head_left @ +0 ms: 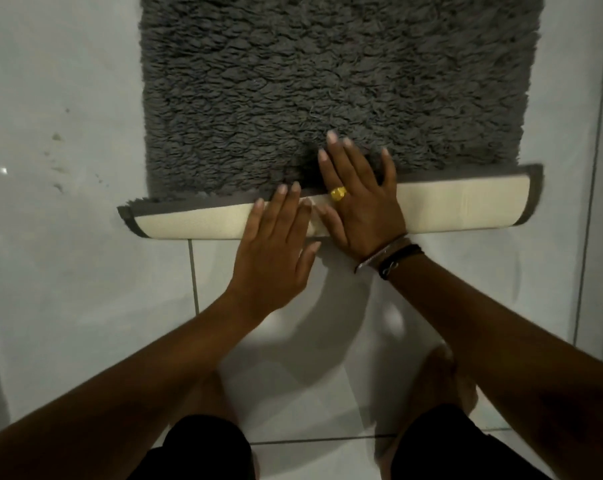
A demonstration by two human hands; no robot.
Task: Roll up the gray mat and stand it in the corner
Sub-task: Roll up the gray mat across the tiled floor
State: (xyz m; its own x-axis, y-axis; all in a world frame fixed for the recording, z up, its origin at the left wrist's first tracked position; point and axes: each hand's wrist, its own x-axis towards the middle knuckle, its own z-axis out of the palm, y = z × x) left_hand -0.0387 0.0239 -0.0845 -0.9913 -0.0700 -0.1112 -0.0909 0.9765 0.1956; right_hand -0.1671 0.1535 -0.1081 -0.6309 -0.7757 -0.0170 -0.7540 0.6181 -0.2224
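gray mat (334, 81) lies flat on the tile floor (68, 271), shaggy pile up, running away from the person and out of the top of the view. near edge is turned over into a low roll (449, 206), so the cream backing faces up with a gray trim at both ends. only the first turn looks done; most of the mat is unrolled, so the task is early by my read.

both hands sit side by side at the middle of the roll. left hand (275, 251) rests palm down on the backing, fingers (286, 195) spread flat and reaching the roll's far edge, gripping nothing. right hand (358, 199) lies over the roll with fingers (331, 147) splayed onto the pile just beyond, also flat and open, not closed on anything. flat palms probably press the roll and push it forward rather than lift it. hands centred likely keeps the push even, though the right end of the roll sits a bit farther forward than the left, so it may go skewed.

gold ring (338, 193) on a right finger, dark bracelets (390, 258) on that wrist. person seems to crouch, bare feet (438, 375) on the tiles below. no corner in view.
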